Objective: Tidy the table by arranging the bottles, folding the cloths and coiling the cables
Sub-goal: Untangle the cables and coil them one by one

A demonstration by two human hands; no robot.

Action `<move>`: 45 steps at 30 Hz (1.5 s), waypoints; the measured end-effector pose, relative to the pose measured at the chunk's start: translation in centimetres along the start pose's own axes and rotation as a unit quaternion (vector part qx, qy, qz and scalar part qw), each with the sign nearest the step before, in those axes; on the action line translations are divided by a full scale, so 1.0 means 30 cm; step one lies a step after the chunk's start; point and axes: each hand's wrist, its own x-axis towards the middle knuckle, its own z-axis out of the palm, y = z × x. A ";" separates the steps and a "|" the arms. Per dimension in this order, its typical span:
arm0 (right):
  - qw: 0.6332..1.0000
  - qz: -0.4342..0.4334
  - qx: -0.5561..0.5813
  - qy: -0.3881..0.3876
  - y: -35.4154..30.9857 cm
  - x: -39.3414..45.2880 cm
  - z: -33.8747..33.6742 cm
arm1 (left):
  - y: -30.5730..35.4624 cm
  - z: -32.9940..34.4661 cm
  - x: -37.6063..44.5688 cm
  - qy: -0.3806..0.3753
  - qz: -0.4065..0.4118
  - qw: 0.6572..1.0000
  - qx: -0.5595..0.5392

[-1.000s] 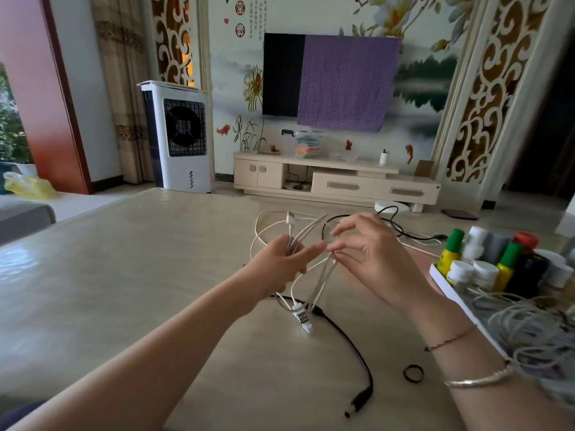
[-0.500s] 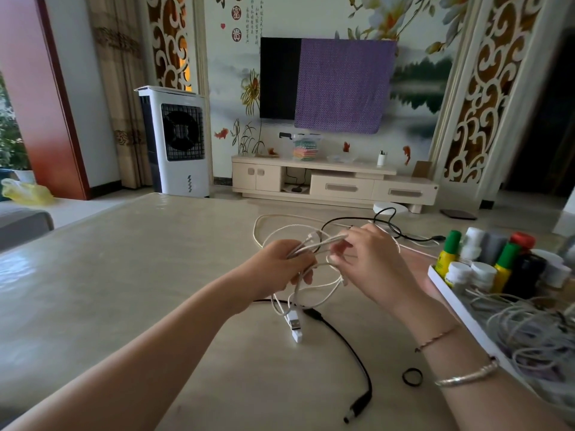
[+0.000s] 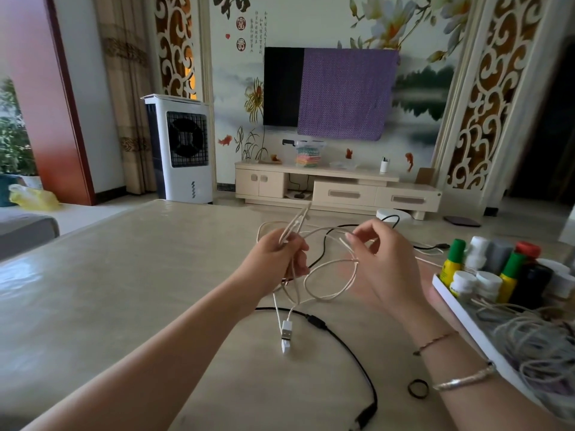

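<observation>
Tabletop (image 3: 93,290): pale, glossy, extending beneath and beyond both hands. Tray (image 3: 460,318): white, just right of the right hand, holding upright bottles (image 3: 485,275) at its far end and a bundle of pale cord at its near end. Black cable (image 3: 345,346): lying loose on the tabletop, running from below the left hand toward the near edge, plug end nearest the viewer. White cable (image 3: 329,275): held above the tabletop between the hands, long axis running left to right in slack loops, its USB plugs (image 3: 287,334) dangling below the left hand. Left hand (image 3: 273,259): fingers curled around the gathered strands. Right hand (image 3: 382,262): fingertips pinching one strand, held apart from the left. Judgement: coiling underway; the right hand is nearer the free loop and would feed it leftward. Black ring (image 3: 418,388): small, on the tabletop beside the right wrist.
</observation>
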 end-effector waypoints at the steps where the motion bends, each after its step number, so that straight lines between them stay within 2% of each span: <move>1: 1.000 0.007 -0.005 0.004 0.003 -0.001 0.003 | 0.001 0.006 0.001 0.000 -0.011 0.999 -0.030; 6: 0.991 0.048 -0.112 -0.061 0.035 -0.006 0.011 | 0.027 0.006 0.012 -0.015 -0.038 0.983 -0.181; 9: 0.980 0.043 -0.182 -0.073 0.043 -0.007 0.015 | 0.028 -0.002 0.008 -0.028 -0.053 0.973 -0.224; 12: 0.989 -0.026 -0.144 0.009 0.025 0.001 -0.009 | 0.019 -0.008 0.009 -0.017 -0.064 0.979 -0.195; 14: 0.990 -0.075 -0.085 0.083 0.012 0.008 -0.033 | 0.006 -0.007 0.015 0.004 -0.058 0.990 -0.128; 16: 0.990 -0.078 -0.045 0.106 0.000 0.009 -0.044 | -0.010 0.006 0.018 0.018 -0.052 0.996 -0.065; 20: 1.000 -0.017 -0.010 0.024 -0.010 0.008 -0.027 | -0.038 0.033 0.011 0.010 -0.054 0.998 -0.039; 23: 0.988 0.051 0.115 -0.092 -0.021 0.005 -0.016 | -0.047 0.039 0.012 0.002 -0.055 0.998 -0.030; 25: 0.969 0.077 0.190 -0.135 -0.035 0.001 -0.009 | -0.053 0.040 0.013 0.006 -0.050 0.999 0.010; 27: 0.959 0.079 0.228 -0.149 -0.042 -0.001 -0.001 | -0.060 0.040 0.010 0.003 -0.045 0.998 0.043; 31: 0.951 0.065 0.243 -0.179 -0.048 -0.012 0.005 | -0.063 0.047 -0.001 -0.025 -0.029 0.999 0.031; 36: 0.962 0.043 0.233 -0.138 -0.052 -0.008 0.005 | -0.048 0.038 -0.008 -0.047 -0.005 0.998 0.035; 41: 0.961 0.041 0.240 -0.134 -0.075 -0.008 0.015 | -0.057 0.047 -0.013 -0.032 0.016 0.997 0.068; 45: 0.954 0.037 0.243 -0.171 -0.077 -0.024 0.007 | -0.057 0.048 -0.010 -0.011 0.036 0.998 0.042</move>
